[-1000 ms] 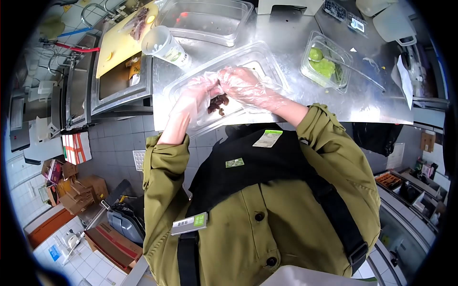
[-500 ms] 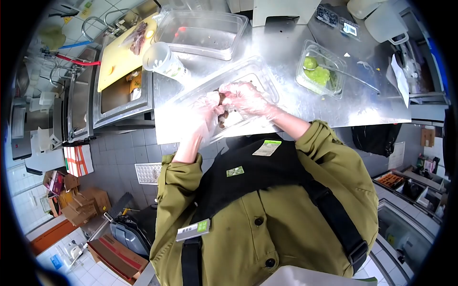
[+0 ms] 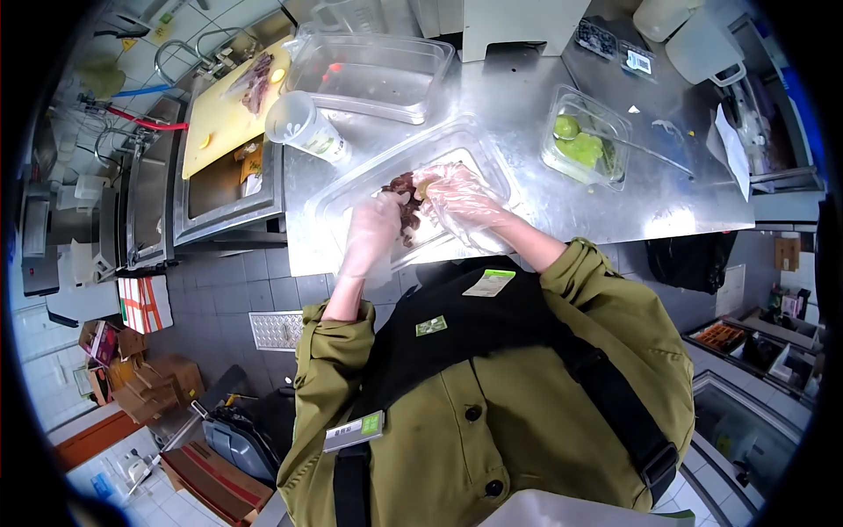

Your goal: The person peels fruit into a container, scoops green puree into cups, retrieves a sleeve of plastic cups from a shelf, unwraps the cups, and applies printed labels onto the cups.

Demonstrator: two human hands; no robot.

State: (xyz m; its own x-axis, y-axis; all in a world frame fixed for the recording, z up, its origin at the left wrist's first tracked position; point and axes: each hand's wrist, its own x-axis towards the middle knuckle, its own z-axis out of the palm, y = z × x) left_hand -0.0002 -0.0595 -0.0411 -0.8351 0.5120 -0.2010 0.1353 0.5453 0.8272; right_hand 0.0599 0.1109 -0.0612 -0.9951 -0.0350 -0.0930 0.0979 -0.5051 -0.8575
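A stainless-steel table (image 3: 667,211) spans the frame's upper half, a shallow clear tray (image 3: 498,162) at its centre. A plastic cup (image 3: 294,121) and a deep clear tub (image 3: 382,83) stand to the upper left, a smaller clear container (image 3: 580,176) to the right.

The left hand (image 3: 376,230) and right hand (image 3: 458,198), both in clear gloves, touch dark pieces (image 3: 409,215) in a clear tray (image 3: 479,147) on the metal table (image 3: 580,215). A cup (image 3: 303,130) stands near the tray; a ladle (image 3: 637,149) rests in a tub (image 3: 562,167) of green food (image 3: 583,151).
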